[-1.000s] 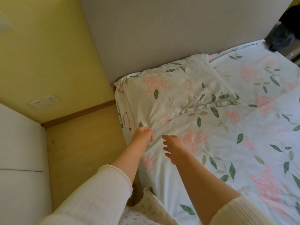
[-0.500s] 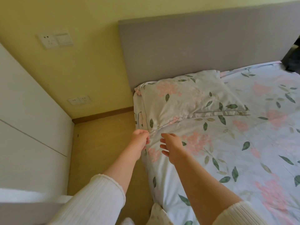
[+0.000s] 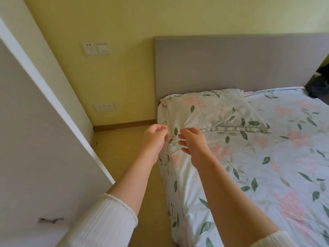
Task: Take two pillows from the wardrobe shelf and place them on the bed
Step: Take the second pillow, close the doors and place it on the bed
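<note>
One floral pillow (image 3: 210, 111) lies flat at the head of the bed (image 3: 267, 175), in its left corner against the grey headboard (image 3: 231, 65). The bed sheet has the same pink flower and green leaf print. My left hand (image 3: 154, 138) hovers at the bed's left edge just in front of the pillow, fingers curled in and holding nothing. My right hand (image 3: 193, 143) hangs beside it over the sheet with fingers apart and empty. Neither hand touches the pillow. No second pillow is in view.
A white wardrobe door (image 3: 44, 139) with a small metal handle (image 3: 52, 220) stands close on the left. A narrow strip of wooden floor (image 3: 124, 148) runs between it and the bed. Wall sockets (image 3: 104, 107) sit on the yellow wall. A dark object (image 3: 320, 82) lies at the far right.
My left hand has let go of the pillow's front corner, and both hands have lifted clear of it. The view has tilted up and back, showing more wall and wardrobe.
</note>
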Available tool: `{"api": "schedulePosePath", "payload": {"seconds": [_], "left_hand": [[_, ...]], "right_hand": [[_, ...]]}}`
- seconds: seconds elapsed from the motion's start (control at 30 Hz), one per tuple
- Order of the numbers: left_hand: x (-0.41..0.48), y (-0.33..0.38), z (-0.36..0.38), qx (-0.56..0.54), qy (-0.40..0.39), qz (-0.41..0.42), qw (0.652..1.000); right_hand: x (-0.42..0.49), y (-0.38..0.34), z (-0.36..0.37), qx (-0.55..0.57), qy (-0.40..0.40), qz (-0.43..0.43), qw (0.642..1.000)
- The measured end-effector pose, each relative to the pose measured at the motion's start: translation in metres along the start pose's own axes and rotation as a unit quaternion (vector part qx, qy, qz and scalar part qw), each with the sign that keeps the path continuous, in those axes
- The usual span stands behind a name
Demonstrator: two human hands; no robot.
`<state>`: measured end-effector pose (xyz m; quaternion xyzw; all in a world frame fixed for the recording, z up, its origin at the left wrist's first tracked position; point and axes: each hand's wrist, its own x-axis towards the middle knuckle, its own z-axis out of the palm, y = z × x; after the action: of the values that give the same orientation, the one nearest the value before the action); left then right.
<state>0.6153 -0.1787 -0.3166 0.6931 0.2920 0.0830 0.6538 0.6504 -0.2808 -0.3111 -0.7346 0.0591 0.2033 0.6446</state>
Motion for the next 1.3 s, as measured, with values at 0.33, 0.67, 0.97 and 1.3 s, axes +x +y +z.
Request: {"api": "schedulePosePath", "payload": {"seconds": [0.33,0.67,0.97,1.3], "left_hand": [[-0.069,0.077,-0.036,0.106,0.099,0.266,0.953],[-0.149,0.161,-0.123,0.126,0.249,0.339,0.899],[-0.228,0.210,-0.219,0.171,0.405,0.362,0.822],[-0.318,0.231,-0.320,0.258,0.531,0.336,0.734]], "right_hand": [[-0.058,-0.087,-0.005,0.034,-0.077,-0.166,0.983],[-0.140,-0.166,0.038,0.055,-0.223,-0.293,0.928],[-0.230,-0.220,0.120,0.068,-0.375,-0.359,0.852],[-0.315,-0.249,0.215,0.059,-0.479,-0.396,0.781]]}}
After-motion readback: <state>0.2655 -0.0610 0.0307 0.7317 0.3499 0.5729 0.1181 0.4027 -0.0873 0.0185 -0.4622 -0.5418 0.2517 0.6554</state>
